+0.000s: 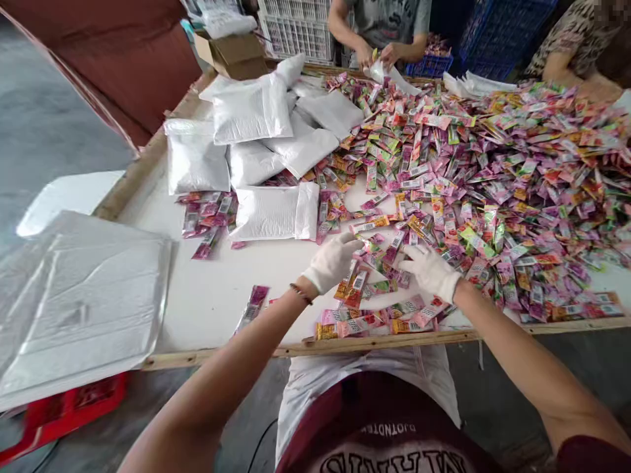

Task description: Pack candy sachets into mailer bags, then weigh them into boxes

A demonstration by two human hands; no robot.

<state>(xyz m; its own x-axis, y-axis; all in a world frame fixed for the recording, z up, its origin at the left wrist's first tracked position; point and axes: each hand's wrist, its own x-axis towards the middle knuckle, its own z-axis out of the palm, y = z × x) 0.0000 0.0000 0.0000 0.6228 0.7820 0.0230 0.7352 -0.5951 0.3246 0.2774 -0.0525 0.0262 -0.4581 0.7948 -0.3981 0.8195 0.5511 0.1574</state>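
Note:
Both my hands wear white gloves and reach over small, colourful printed sachets on a white-topped table point(211, 295). My left hand point(335, 263) has its fingers stretched out at the edge of the loose sachets, just below an orange-and-white sachet point(369, 225). To its right, my right hand point(431, 270) is open, fingers apart, and touches the sachets at the near side of the big pile point(493, 171). Between the hands lie several pink, purple and green sachets point(394, 246). Closer to me, orange sachets point(355, 289) and a row of pink ones point(359, 324) lie near the table edge.
Filled white packages point(276, 211) are stacked at the left, near a cardboard box point(231, 56). Flat clear plastic bags point(89, 295) overhang the left corner, above a red crate point(73, 410). Across the table, a co-worker's hands point(377, 56) handle a white bag; another person point(566, 59) is farther right.

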